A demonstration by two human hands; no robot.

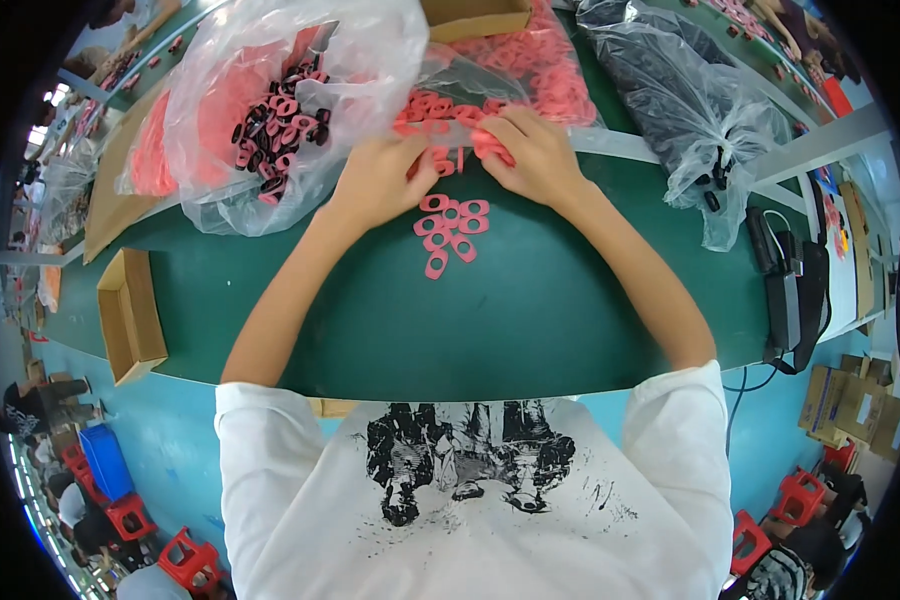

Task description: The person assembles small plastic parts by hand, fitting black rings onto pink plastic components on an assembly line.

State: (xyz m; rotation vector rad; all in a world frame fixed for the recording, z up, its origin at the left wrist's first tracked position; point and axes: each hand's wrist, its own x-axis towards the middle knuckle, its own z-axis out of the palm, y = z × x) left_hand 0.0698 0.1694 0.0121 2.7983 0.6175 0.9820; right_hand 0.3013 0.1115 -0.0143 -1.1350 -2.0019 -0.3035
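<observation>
At the far middle of the green table, my right hand (538, 155) is closed round several pink plastic pieces (492, 147). Curled beside the bag's mouth is my left hand (390, 178), its fingers partly hidden; pink pieces show next to its thumb, but what it grips is unclear. Between and beyond the hands, more pink pieces (440, 105) lie at the mouth of a clear plastic bag (460, 72). Just nearer to me, several flat pink oval rings (451, 213) lie loosely grouped on the table, each with a hole.
To the left lies a big clear bag (205, 110) with black-and-pink assembled pieces (280, 130) on it. A tied bag of dark parts (670, 90) is at the right. A cardboard tray (133, 315) stands at the left edge, black power adapters (785, 290) at the right.
</observation>
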